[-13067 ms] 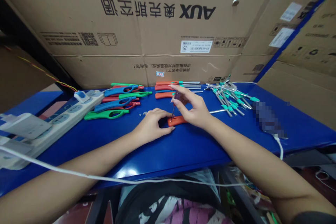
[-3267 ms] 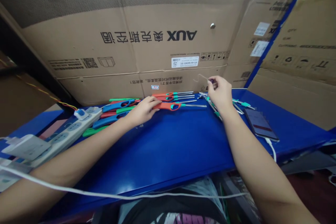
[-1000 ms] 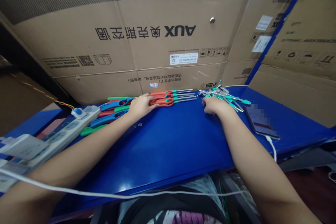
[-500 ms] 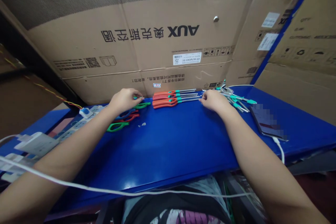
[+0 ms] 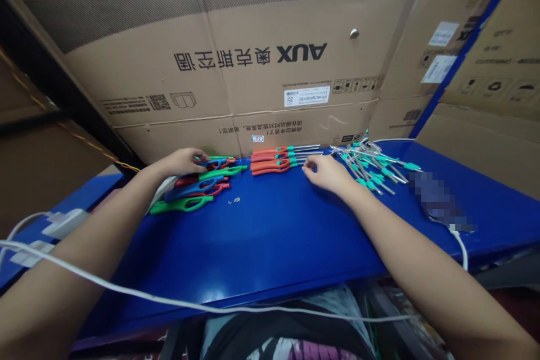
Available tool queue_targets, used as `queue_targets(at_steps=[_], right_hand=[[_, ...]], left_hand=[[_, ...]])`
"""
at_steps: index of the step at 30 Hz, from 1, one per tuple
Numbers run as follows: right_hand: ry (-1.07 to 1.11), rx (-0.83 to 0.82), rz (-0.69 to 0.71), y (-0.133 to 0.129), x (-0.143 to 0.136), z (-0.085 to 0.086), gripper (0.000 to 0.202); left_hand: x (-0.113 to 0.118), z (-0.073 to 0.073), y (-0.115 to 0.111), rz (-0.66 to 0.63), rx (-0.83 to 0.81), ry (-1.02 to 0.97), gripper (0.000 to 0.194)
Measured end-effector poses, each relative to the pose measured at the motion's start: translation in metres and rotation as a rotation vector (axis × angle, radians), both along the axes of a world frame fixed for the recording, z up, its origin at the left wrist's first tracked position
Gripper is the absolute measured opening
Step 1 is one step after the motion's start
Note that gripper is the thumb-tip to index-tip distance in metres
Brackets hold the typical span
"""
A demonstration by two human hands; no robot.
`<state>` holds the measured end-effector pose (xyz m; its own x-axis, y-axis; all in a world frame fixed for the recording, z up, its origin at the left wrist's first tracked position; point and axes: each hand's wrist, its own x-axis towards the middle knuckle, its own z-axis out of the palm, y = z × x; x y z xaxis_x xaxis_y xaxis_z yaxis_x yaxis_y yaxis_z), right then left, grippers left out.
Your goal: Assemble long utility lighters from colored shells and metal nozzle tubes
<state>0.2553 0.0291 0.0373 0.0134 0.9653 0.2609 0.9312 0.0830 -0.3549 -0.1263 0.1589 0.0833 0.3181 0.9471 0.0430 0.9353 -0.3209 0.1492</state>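
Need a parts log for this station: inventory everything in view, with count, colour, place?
Loose handles: at least six, green/blue/red, left
Handles with rods: at least three, orange-red, centre
Rod pile: many, silver with teal, right
Tiny bits: several, pale, beside loose handles
Blurred object: one, dark, far right, white cord attached
White plugs: at least two, left
Long cable: one, white, across front
Cardboard: several panels, brown, back and right
Table: one, blue, beneath
Left hand: one, at loose handles, grip unclear
Right hand: one, fingers near centre rods, grip unclear
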Motion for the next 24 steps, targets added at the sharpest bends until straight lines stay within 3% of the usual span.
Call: queue_targets(at_steps=[7,12,14,16,20,24], right_hand=[[0.008,0.019,0.03,-0.001,-0.003,-0.003,0.012],[0.075,0.06,0.052,-0.001,-0.006,-0.005,0.012],[0.164,0.107,0.096,0.0,-0.009,-0.007,0.014],[0.277,0.188,0.182,0.001,-0.012,-0.008,0.02],[0.363,0.353,0.47,-0.004,-0.016,-0.002,0.026],[0.252,0.186,0.726,-0.014,-0.013,0.008,0.019]], left_hand=[[-0.003,0.0,0.005,-0.058,-0.099,-0.056,0.046],[0.007,0.001,-0.008,-0.014,0.042,-0.226,0.046],[0.021,0.001,-0.021,-0.019,0.107,-0.339,0.044],[0.041,-0.002,-0.038,-0.124,0.107,-0.43,0.042],[0.089,-0.019,-0.08,-0.256,-0.077,-0.479,0.037],[0.128,-0.042,-0.115,-0.352,-0.128,-0.44,0.03]])
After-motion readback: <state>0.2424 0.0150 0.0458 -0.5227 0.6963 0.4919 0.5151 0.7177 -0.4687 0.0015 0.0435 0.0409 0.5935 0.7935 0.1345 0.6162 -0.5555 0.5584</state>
